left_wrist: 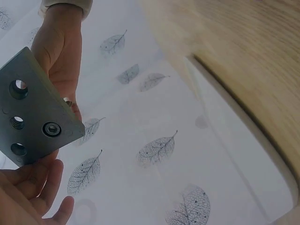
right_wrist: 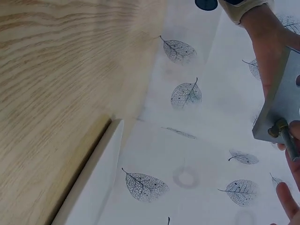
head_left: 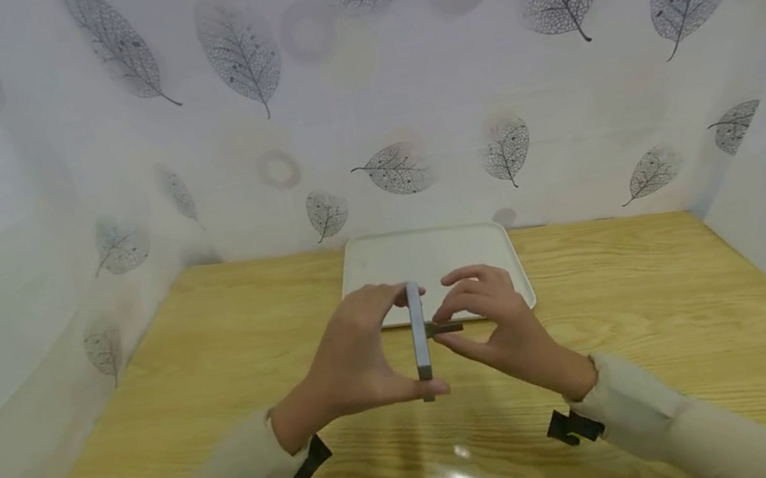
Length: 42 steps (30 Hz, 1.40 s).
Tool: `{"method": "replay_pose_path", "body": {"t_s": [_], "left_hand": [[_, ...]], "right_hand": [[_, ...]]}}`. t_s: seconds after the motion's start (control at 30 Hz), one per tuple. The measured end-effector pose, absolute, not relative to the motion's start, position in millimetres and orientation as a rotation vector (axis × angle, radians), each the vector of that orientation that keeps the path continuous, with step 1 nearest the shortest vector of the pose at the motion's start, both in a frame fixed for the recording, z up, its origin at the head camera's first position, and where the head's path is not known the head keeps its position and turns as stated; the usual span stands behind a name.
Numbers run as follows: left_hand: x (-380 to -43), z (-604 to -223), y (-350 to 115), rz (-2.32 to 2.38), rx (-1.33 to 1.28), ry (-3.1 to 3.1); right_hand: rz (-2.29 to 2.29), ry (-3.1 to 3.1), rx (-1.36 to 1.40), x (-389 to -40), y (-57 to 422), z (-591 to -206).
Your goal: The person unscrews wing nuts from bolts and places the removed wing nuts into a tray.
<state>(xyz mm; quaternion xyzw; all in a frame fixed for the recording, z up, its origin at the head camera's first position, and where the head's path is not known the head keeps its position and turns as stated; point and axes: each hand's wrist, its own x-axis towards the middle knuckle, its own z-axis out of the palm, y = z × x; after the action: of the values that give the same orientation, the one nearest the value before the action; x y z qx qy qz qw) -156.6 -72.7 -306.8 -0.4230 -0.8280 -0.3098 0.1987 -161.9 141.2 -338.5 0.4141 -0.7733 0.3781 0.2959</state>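
Note:
Between both hands a grey metal plate (head_left: 419, 330) with several holes stands on edge above the table. My left hand (head_left: 356, 353) grips it by opposite edges, thumb below and fingers above. A socket-head bolt (left_wrist: 52, 129) sits in one corner hole, its head flush with the left face. On the other side the threaded shank (right_wrist: 289, 144) sticks out, with a small brass-coloured piece (right_wrist: 281, 124), possibly a nut, around its base. My right hand (head_left: 499, 321) pinches at the bolt close to the plate with thumb and forefinger; the exact contact is partly hidden.
A white rectangular tray (head_left: 434, 251) lies at the back middle of the wooden table (head_left: 273, 308), behind the hands. Leaf-patterned cloth (head_left: 361, 107) hangs behind and along both sides. Dark straps (head_left: 574, 427) are at the wrists.

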Motion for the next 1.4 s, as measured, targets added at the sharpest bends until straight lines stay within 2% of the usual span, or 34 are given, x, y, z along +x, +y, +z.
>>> {"method": "replay_pose_path", "body": {"t_s": [0.63,1.07,1.4], "left_hand": [[-151.4,-314.0,-71.1,-0.783,-1.175,-2.304],[-145.4,-308.6,-64.1,-0.361,-1.033,-2.283],[-145.7,-308.9,-63.8,-0.271,-1.035,-2.283]], "right_hand": [[0.837,-2.008,1.246,-161.8,140.8,-345.8],[0.817,-1.959,1.154,-158.1,140.5,-347.6],[0.755,-1.908,1.141,-160.2,138.9,-345.6]]}}
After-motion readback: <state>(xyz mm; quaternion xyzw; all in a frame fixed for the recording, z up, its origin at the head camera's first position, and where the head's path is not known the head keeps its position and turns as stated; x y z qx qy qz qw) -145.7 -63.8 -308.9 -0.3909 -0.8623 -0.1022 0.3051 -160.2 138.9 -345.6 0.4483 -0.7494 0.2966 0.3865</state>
